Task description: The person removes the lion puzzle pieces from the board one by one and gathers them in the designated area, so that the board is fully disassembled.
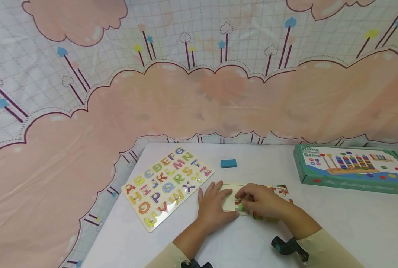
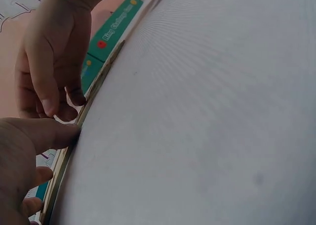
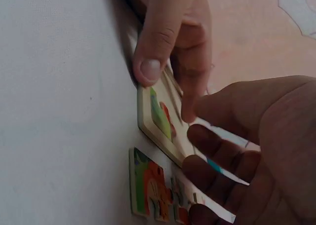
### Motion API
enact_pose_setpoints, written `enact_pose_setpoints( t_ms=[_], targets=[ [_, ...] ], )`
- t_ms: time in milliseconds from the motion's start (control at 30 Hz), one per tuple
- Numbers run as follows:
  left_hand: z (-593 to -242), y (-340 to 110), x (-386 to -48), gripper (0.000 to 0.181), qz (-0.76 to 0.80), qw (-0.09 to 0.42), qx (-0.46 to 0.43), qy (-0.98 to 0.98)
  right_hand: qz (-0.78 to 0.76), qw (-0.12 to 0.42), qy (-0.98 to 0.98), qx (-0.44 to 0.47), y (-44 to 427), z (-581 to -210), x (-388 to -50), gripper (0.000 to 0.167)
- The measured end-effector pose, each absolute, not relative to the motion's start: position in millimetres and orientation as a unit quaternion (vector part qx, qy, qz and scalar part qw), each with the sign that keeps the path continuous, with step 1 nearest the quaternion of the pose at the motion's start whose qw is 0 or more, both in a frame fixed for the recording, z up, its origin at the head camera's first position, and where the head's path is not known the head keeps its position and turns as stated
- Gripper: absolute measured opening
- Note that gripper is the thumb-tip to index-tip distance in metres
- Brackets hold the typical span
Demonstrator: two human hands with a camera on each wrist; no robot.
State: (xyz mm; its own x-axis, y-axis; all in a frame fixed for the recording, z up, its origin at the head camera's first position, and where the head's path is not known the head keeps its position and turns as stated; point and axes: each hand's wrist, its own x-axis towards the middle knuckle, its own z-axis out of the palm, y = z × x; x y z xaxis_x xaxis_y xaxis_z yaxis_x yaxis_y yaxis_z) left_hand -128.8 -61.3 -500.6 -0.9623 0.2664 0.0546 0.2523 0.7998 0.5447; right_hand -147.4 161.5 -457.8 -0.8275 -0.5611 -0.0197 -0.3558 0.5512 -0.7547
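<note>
A small pale wooden puzzle board (image 1: 228, 204) lies on the white table. My left hand (image 1: 212, 204) rests across its left part with fingers spread; the thumb (image 3: 150, 69) presses near a corner. Over the board's right part is my right hand (image 1: 267, 201), its fingers bent, tips close to the surface. Nothing shows between them in the right wrist view, though the head view partly hides the tips. A green-and-red puzzle piece (image 3: 160, 116) sits inside the board's frame. Loose picture puzzle pieces (image 1: 282, 190) lie right of the board, partly covered by my right hand and forearm.
An alphabet board (image 1: 167, 186) with colourful letters lies to the left. A blue block (image 1: 228, 163) is behind the puzzle board. At the back right lies a green Ring Challenge Game box (image 1: 353, 169). A patterned cloth (image 1: 199, 96) hangs behind the table.
</note>
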Motion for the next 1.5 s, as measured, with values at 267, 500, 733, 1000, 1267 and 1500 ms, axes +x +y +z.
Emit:
enact_pose_setpoints(
  t_ms=[267, 500, 733, 1000, 1267, 1500],
  targets=[
    [-502, -59, -128, 0.071, 0.274, 0.012, 0.138, 0.952, -0.344, 0.135, 0.89, -0.268, 154, -460, -150, 0.027],
    [-501, -61, -128, 0.071, 0.271, 0.012, 0.134, 0.953, -0.333, 0.147, 0.899, -0.245, 149, -457, -150, 0.032],
    [-501, -59, -127, 0.07, 0.274, 0.009, 0.138, 0.952, -0.319, 0.14, 0.902, -0.253, 148, -457, -150, 0.031],
    [-500, -59, -127, 0.069, 0.28, 0.011, 0.136, 0.95, -0.322, 0.14, 0.904, -0.244, 147, -458, -149, 0.032],
    [-498, -59, -125, 0.069, 0.282, 0.01, 0.134, 0.95, -0.317, 0.134, 0.91, -0.233, 145, -457, -146, 0.031],
    [-500, -61, -125, 0.07, 0.282, 0.006, 0.134, 0.95, -0.319, 0.133, 0.909, -0.234, 144, -459, -145, 0.033]
  ],
)
